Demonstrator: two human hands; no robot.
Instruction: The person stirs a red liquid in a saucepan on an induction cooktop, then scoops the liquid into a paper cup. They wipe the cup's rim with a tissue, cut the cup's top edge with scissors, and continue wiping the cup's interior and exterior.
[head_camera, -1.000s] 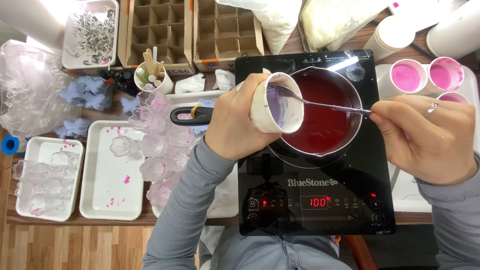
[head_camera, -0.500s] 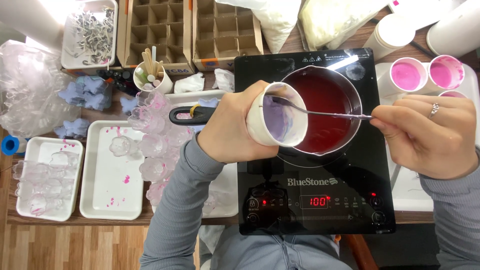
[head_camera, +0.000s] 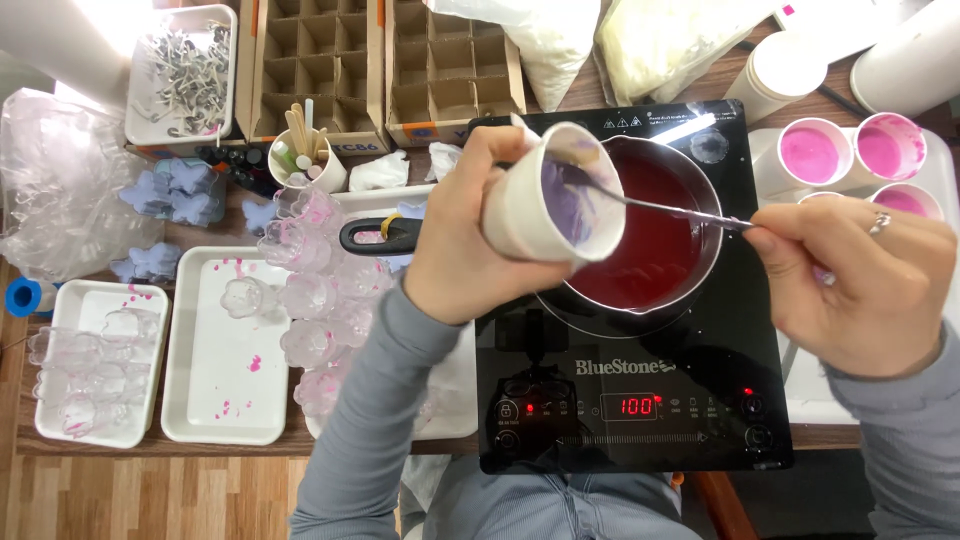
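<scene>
You are looking straight down at a brown wooden desk (head_camera: 700, 85) that fills most of the view. Below its near edge runs a strip of wood-plank floor (head_camera: 150, 495) in a warm reddish brown, the boards laid side to side. Strong white light glares at the top left corner (head_camera: 100, 15), washing out the surfaces there, and a bright reflection streaks the glossy black top of the cooktop (head_camera: 640, 400) in front of you. No walls or windows are visible from this angle.
</scene>
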